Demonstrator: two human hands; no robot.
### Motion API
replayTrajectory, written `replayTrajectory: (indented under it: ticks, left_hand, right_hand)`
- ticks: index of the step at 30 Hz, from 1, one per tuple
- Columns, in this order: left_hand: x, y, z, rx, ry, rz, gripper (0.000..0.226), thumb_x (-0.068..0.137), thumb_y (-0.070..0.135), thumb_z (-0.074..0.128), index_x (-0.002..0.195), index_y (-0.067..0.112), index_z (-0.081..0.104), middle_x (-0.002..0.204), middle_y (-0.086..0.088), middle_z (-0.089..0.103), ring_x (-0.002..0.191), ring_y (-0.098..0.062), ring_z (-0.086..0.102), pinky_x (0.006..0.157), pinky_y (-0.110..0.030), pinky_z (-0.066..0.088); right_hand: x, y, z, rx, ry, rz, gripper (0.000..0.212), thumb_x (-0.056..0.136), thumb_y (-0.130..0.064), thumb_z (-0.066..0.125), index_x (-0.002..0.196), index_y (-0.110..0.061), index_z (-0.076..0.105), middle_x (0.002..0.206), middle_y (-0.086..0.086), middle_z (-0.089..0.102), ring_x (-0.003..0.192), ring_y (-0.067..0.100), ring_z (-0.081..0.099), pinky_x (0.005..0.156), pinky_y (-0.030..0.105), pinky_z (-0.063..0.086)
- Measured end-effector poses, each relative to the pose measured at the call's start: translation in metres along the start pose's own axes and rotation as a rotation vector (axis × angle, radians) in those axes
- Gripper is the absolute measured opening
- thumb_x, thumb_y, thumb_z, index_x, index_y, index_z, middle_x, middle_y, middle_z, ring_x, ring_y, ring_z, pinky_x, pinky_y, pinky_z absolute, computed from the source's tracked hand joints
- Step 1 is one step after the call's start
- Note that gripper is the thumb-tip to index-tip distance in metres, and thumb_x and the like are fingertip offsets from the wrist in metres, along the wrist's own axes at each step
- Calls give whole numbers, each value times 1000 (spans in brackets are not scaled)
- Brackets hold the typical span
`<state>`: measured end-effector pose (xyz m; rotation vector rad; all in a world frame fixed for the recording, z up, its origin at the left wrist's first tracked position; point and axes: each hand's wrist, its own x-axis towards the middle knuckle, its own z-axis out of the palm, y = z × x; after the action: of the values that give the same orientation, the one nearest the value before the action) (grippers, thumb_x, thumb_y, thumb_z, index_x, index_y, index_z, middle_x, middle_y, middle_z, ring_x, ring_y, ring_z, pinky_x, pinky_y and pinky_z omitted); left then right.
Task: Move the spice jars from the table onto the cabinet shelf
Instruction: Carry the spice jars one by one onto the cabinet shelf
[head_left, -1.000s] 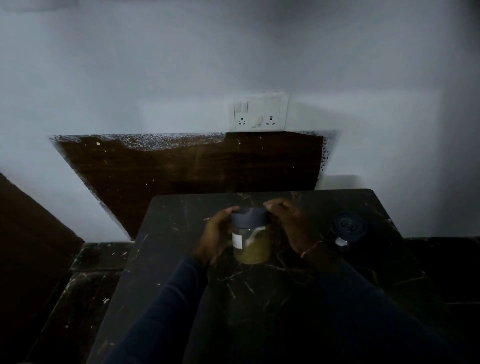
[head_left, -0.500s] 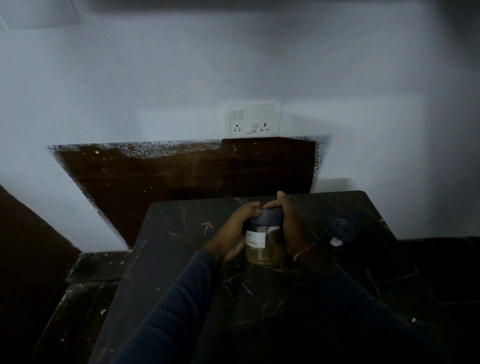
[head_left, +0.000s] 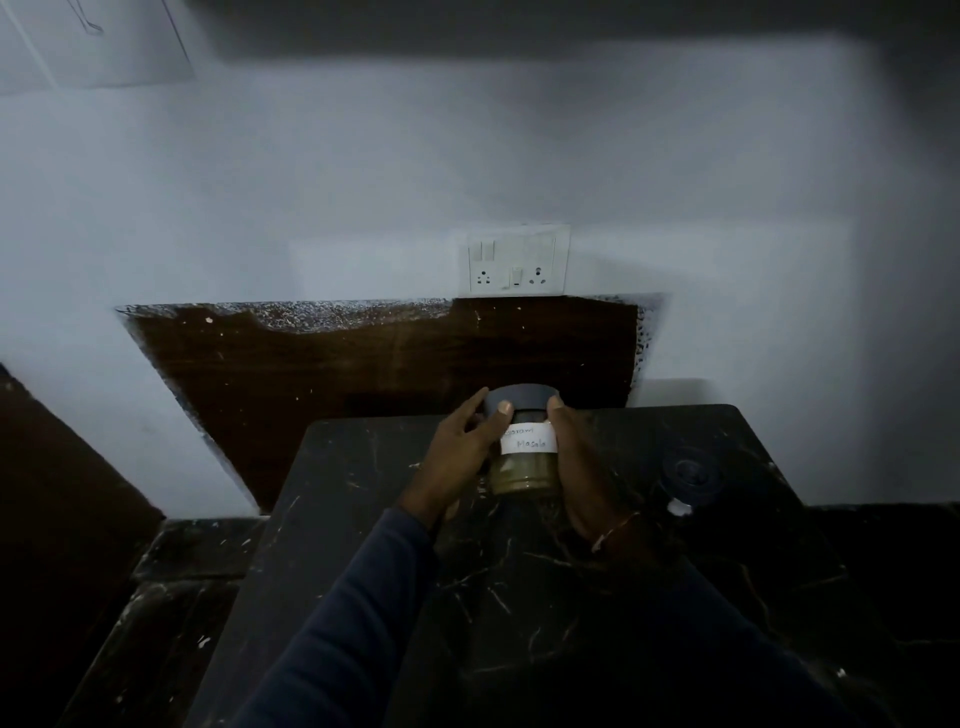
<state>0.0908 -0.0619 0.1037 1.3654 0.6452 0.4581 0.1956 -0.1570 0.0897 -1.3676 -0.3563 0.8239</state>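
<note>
My left hand (head_left: 460, 454) and right hand (head_left: 584, 480) curl fingers (head_left: 503, 415) round the clear glass spice jar with grey lid and white label (head_left: 525, 449), just over the dark marble tabletop (head_left: 353, 478) far edge; I'd keep it upright, squeeze evenly, lift slowly.

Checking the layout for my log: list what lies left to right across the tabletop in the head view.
left hand → labelled spice jar, gripped by both hands → right hand → dark-lidded jar standing on the table

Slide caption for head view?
Left hand and right hand grip labelled spice jar over dark table; second jar stands right.
</note>
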Motion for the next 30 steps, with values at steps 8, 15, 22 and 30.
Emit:
replayTrajectory:
  ticks: [8, 15, 22, 30]
  left_hand:
    - [-11, 11, 1, -196, -116, 70, 48, 88, 8, 60, 135, 11, 49, 127, -14, 62, 112, -29, 63, 87, -38, 54]
    - [-14, 64, 3, -62, -115, 273, 48, 88, 15, 61, 134, 20, 51, 122, -4, 67, 114, -24, 62, 92, -41, 52]
    - [-11, 188, 30, 181, -109, 584, 58, 93, 29, 50, 144, 42, 25, 114, 7, 66, 99, -4, 67, 80, -24, 57]
    - [-2, 361, 73, 444, -145, 1065, 52, 99, 34, 43, 147, 36, 24, 114, -1, 66, 100, -10, 66, 82, -21, 55]
  right_hand:
    - [-6, -21, -6, 60, -34, -28, 67, 76, -65, 59, 125, -20, 54, 119, 27, 61, 105, 48, 62, 88, 66, 49]
    - [-13, -80, -10, -57, -225, -205, 48, 94, -55, 37, 133, -27, 44, 124, 15, 60, 108, 31, 64, 92, 52, 53]
    - [-34, -226, -4, -199, -284, -509, 63, 91, -48, 47, 149, -31, 28, 137, -3, 53, 117, 17, 59, 101, 39, 50]
    - [-60, -408, -10, -354, -200, -1004, 46, 79, -34, 72, 120, -23, 54, 104, 9, 70, 93, 21, 71, 74, 34, 60]
